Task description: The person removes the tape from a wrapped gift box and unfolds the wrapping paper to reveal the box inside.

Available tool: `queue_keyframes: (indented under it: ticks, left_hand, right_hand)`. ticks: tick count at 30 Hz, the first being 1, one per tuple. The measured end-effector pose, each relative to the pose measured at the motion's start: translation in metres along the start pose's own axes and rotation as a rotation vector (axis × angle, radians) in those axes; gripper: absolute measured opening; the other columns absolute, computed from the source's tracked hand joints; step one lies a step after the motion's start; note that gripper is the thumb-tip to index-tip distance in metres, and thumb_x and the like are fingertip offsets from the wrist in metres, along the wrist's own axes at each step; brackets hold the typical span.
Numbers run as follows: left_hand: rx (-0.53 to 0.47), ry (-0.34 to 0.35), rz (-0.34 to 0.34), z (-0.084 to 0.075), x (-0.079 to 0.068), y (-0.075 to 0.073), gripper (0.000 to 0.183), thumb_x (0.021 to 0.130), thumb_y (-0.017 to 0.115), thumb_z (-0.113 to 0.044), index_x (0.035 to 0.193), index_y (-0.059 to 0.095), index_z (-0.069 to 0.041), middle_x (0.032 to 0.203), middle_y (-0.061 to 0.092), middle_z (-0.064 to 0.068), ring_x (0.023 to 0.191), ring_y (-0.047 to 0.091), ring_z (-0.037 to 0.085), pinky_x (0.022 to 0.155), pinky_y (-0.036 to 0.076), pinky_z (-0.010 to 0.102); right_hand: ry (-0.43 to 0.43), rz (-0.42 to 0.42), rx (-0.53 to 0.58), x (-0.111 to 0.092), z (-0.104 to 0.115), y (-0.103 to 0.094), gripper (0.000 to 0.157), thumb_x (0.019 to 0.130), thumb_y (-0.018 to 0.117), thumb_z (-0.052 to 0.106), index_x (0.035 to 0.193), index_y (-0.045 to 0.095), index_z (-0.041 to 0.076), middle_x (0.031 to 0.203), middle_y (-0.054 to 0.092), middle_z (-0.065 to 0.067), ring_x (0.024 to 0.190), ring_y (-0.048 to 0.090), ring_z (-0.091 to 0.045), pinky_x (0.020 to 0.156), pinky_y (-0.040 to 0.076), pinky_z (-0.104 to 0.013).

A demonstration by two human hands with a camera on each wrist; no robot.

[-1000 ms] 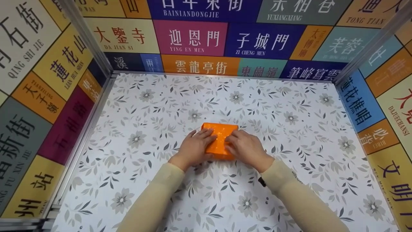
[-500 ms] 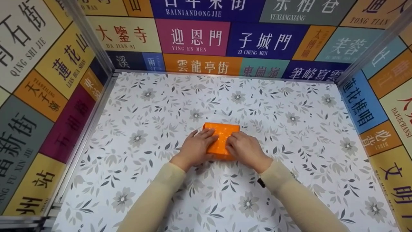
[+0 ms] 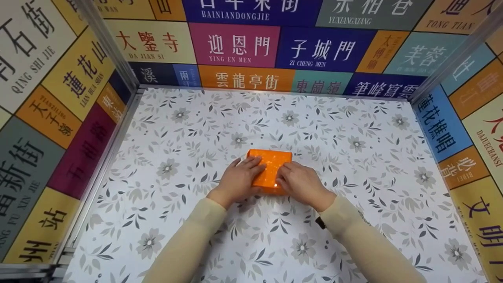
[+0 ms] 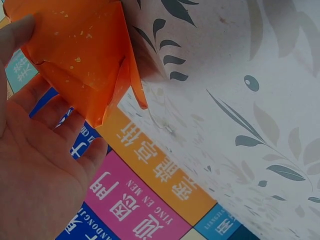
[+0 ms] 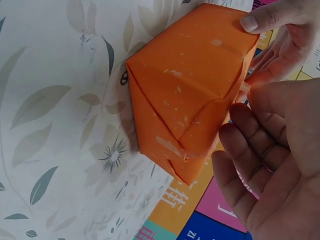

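A small box wrapped in orange paper with pale flecks sits on the table between both hands. My left hand grips its left side, fingers over the top and thumb along the near face. Curled over the right part of the top is my right hand, its fingertips and thumb against the paper. Folded flaps and clear tape show on the end of the orange box in the right wrist view. In the left wrist view, a loose paper flap sticks out from the wrapping.
A white floral sheet covers the table. Colourful sign-printed panels close off the back and both sides. Metal frame rails run along the table's left edge.
Both hands stay on the wrapped box in nearly the same place. The right fingers shift very slightly over the top; the head view moves a little.
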State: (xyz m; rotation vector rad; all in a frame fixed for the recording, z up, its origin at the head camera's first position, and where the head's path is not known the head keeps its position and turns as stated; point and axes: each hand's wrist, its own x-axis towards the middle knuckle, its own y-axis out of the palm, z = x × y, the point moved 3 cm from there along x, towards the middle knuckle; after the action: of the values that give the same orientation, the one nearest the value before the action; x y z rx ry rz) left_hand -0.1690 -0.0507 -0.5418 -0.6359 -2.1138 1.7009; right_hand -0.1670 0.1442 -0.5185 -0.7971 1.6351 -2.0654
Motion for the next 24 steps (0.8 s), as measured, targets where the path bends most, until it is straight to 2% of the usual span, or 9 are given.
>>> queue_keyframes:
  ticks: [11, 18, 24]
  left_hand:
    - [-0.021, 0.001, 0.002, 0.0015, 0.0001, 0.0016, 0.073, 0.088, 0.07, -0.052, 0.148, 0.05, -0.017, 0.158, 0.037, 0.004, 0.145, 0.031, 0.023, 0.117, 0.022, 0.049]
    - [-0.021, 0.011, -0.003, 0.0016, 0.0, 0.0021, 0.073, 0.088, 0.069, -0.054, 0.148, 0.05, -0.017, 0.157, 0.037, 0.004, 0.145, 0.031, 0.023, 0.117, 0.022, 0.049]
    - [-0.022, 0.008, -0.003, 0.0014, 0.0, 0.0009, 0.073, 0.088, 0.07, -0.053, 0.148, 0.05, -0.017, 0.157, 0.037, 0.004, 0.145, 0.032, 0.024, 0.117, 0.022, 0.049]
  right_hand:
    - [0.014, 0.049, 0.015, -0.001, -0.0002, -0.0011, 0.009, 0.094, 0.069, 0.024, 0.094, 0.068, 0.015, 0.086, 0.058, 0.003, 0.079, 0.057, -0.018, 0.063, 0.052, -0.035]
    - [0.011, 0.009, 0.032, -0.0021, -0.0018, 0.0003, 0.003, 0.091, 0.066, 0.019, 0.088, 0.067, 0.018, 0.082, 0.056, 0.006, 0.075, 0.056, -0.015, 0.06, 0.051, -0.033]
    - [-0.008, -0.03, 0.033, -0.0033, -0.0029, 0.0017, 0.005, 0.089, 0.065, 0.015, 0.086, 0.066, 0.02, 0.081, 0.054, 0.007, 0.073, 0.055, -0.014, 0.058, 0.049, -0.03]
